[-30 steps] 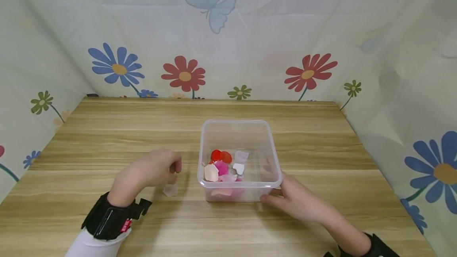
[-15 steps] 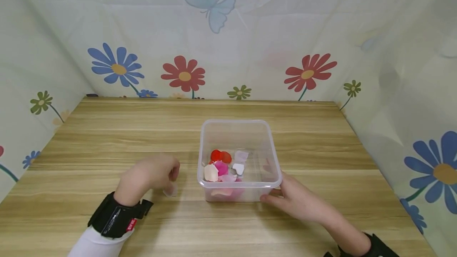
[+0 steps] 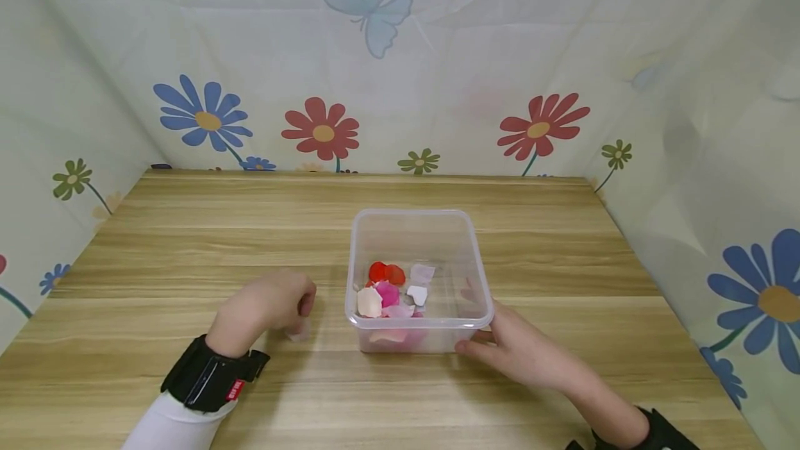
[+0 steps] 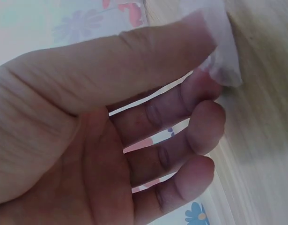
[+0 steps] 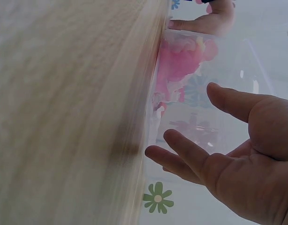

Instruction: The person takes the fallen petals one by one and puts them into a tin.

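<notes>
My left hand (image 3: 265, 307) is low over the table, left of the box. Its thumb and index finger pinch a pale, thin, translucent petal (image 4: 223, 47) at the fingertips, and the other fingers are curled loosely. In the head view most of that petal (image 3: 298, 331) is hidden by the hand. A clear plastic box (image 3: 420, 323) stands upright at the middle of the table. Several petals, red, magenta, pale pink, cream and white, lie in it, mostly on its left side. My right hand (image 3: 521, 349) rests at the box's near right corner, fingers spread, not curled round it.
The wood-grain table (image 3: 531, 242) runs back to a white curtain (image 3: 450, 54) printed with flowers and a butterfly. The curtain also closes both sides. A small dark object (image 3: 161, 167) sits at the far left corner.
My left hand has come down slightly toward the near side and taken the pale petal between its fingertips. The box and my right hand have stayed where they were.
</notes>
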Tool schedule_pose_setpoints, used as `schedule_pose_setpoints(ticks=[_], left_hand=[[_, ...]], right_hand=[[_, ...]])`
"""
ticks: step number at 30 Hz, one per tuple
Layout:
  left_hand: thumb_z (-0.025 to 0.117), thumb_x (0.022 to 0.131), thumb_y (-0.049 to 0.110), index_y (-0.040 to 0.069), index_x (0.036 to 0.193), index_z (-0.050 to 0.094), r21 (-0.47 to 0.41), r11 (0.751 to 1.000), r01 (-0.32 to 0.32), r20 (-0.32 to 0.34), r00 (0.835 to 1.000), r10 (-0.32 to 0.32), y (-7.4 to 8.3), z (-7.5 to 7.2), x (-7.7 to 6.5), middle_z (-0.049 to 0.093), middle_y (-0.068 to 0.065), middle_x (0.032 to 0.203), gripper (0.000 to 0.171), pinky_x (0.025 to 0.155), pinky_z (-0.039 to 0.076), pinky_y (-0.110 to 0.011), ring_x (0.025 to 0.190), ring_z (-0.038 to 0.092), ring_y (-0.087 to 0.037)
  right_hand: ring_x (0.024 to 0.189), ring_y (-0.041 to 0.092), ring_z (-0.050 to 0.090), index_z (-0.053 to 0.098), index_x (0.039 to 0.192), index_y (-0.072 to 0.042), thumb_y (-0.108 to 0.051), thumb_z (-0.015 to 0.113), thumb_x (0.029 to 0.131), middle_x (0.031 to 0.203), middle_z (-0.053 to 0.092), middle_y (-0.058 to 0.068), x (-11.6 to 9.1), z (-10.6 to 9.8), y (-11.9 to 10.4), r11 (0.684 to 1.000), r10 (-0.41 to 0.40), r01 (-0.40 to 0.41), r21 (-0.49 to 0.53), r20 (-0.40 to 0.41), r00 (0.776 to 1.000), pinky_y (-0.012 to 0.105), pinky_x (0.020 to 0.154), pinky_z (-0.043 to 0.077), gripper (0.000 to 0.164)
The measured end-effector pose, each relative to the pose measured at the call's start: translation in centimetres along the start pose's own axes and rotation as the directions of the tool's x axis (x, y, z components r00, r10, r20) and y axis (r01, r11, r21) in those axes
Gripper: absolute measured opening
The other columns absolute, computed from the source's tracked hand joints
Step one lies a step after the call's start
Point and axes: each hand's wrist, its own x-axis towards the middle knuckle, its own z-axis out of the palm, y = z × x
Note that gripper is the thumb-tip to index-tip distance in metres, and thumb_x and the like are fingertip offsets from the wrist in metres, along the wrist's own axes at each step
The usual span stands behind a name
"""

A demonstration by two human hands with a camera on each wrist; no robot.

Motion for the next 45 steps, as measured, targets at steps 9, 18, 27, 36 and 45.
schedule_pose_setpoints(ticks=[9, 18, 27, 36, 45], left_hand=[[0.078, 0.073, -0.009, 0.012, 0.07, 0.062, 0.02, 0.998, -0.064, -0.008, 0.998, 0.064, -0.2, -0.2, 0.3, 0.054, 0.003, 0.07, 0.027, 0.058, 0.043, -0.028, 0.064, 0.05, -0.013], [0.075, 0.086, -0.005, 0.013, 0.075, 0.064, 0.007, 0.995, -0.097, -0.111, 0.989, 0.097, -0.5, -0.8, 0.8, 0.055, 0.002, 0.072, 0.024, 0.06, 0.044, -0.03, 0.067, 0.051, -0.015], [0.076, 0.091, 0.001, 0.008, 0.09, 0.072, -0.003, 0.99, -0.138, -0.364, 0.923, 0.128, -0.2, -1.7, 1.2, 0.064, 0.001, 0.081, 0.008, 0.068, 0.052, -0.033, 0.074, 0.057, -0.017], [0.081, 0.088, 0.004, 0.005, 0.095, 0.074, 0.011, 0.979, -0.201, -0.677, 0.719, 0.155, 1.0, -2.4, 0.6, 0.069, -0.006, 0.086, 0.01, 0.068, 0.055, -0.035, 0.076, 0.061, -0.021], [0.085, 0.085, 0.007, 0.006, 0.098, 0.075, -0.004, 0.947, -0.322, -0.765, 0.611, 0.205, 2.6, -2.5, 0.2, 0.07, -0.003, 0.087, 0.016, 0.065, 0.053, -0.034, 0.076, 0.06, -0.017]], right_hand=[[0.135, 0.04, 0.049, 0.022, 0.159, 0.0, -0.006, 0.072, 0.096, 0.152, 0.042, 0.026, 0.0, 0.0, -0.1, 1.0, -0.001, 0.001, -0.014, -0.003, 1.0, 0.041, 0.103, 0.048, 0.081], [0.135, 0.04, 0.049, 0.023, 0.159, -0.001, -0.006, 0.072, 0.096, 0.152, 0.043, 0.026, 0.0, -0.1, -0.1, 1.0, -0.012, 0.012, -0.027, -0.005, 1.0, 0.04, 0.103, 0.048, 0.081], [0.131, 0.041, 0.052, 0.029, 0.156, 0.001, -0.004, 0.072, 0.096, 0.147, 0.049, 0.025, 0.0, -0.1, -0.2, 0.999, -0.033, 0.033, -0.002, 0.004, 0.999, 0.037, 0.102, 0.049, 0.074], [0.131, 0.04, 0.052, 0.028, 0.156, 0.001, -0.003, 0.071, 0.096, 0.147, 0.048, 0.025, 0.0, -0.1, -0.1, 0.999, -0.025, 0.025, 0.024, 0.011, 1.0, 0.039, 0.102, 0.049, 0.074], [0.132, 0.039, 0.052, 0.028, 0.156, 0.001, -0.004, 0.071, 0.096, 0.148, 0.047, 0.026, 0.0, 0.0, 0.0, 1.0, -0.019, 0.019, 0.007, 0.008, 1.0, 0.039, 0.102, 0.049, 0.074]])
